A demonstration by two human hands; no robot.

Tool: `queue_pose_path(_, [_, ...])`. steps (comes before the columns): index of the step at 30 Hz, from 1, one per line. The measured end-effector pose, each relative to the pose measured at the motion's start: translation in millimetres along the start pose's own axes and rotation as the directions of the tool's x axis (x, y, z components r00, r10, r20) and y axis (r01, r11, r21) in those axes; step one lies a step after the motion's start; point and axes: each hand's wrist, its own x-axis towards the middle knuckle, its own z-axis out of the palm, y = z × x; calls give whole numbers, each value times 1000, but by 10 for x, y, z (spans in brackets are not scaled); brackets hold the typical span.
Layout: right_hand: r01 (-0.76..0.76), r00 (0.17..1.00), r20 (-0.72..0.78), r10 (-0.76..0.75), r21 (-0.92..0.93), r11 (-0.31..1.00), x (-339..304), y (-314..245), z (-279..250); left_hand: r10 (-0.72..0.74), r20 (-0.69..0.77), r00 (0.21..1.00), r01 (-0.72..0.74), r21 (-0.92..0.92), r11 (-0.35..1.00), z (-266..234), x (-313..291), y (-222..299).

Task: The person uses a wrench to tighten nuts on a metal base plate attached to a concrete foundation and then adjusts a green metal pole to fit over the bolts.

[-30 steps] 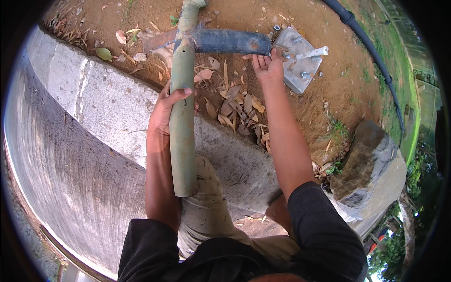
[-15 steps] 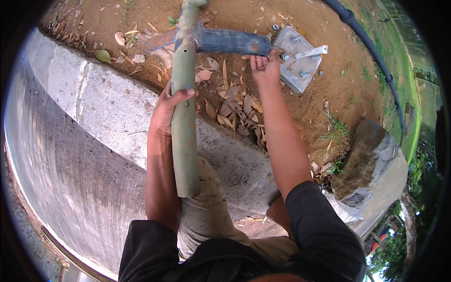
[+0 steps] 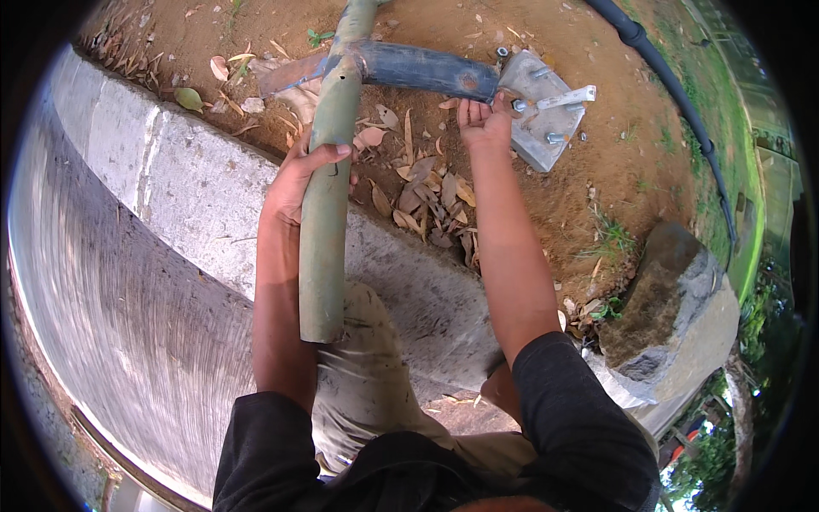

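A faded green metal pipe (image 3: pixel 329 230) runs up the middle, and a dark blue cross pipe (image 3: pixel 426 68) branches from it to the right. Together they look like one welded pipe frame. My left hand (image 3: pixel 299 181) is closed around the green pipe, thumb across its top. At the free end of the cross pipe, my right hand (image 3: pixel 485 128) grips from below, its fingers curled up and partly hidden by the pipe. Just beyond that end lies a grey metal base plate (image 3: pixel 539 141) on the soil, with bolts and a pale flat bar (image 3: pixel 567 98) on it.
A pale concrete curb (image 3: pixel 213 183) crosses below the pipes, beside a grey paved slope (image 3: pixel 145 282). Dry leaves (image 3: pixel 426 200) lie on brown soil. A large rock (image 3: pixel 670 307) sits at the right, and a black hose (image 3: pixel 674 94) curves along the grass.
The green pipe's lower end has swung left and slightly up, my left hand moving with it. The cross pipe has shifted slightly right; my right hand stays at its end.
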Motion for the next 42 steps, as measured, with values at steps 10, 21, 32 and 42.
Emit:
queue_pose_path(10, [18,1000,1,-18,18,1000,-81,17,11,34,14,999,-33,-47,998,136,-37,-80])
queue_pose_path(21, [-69,997,38,72,-62,996,-209,-211,-129,74,-27,997,-76,-117,990,495,-202,-287])
queue_pose_path(32, [-210,695,273,665,-807,551,-2703,144,-1292,169,-85,982,-172,-36,984,721,-386,-501])
queue_pose_path(42, [16,746,358,562,-853,522,-3314,92,-1241,86,-134,987,-73,99,992,877,-589,-441])
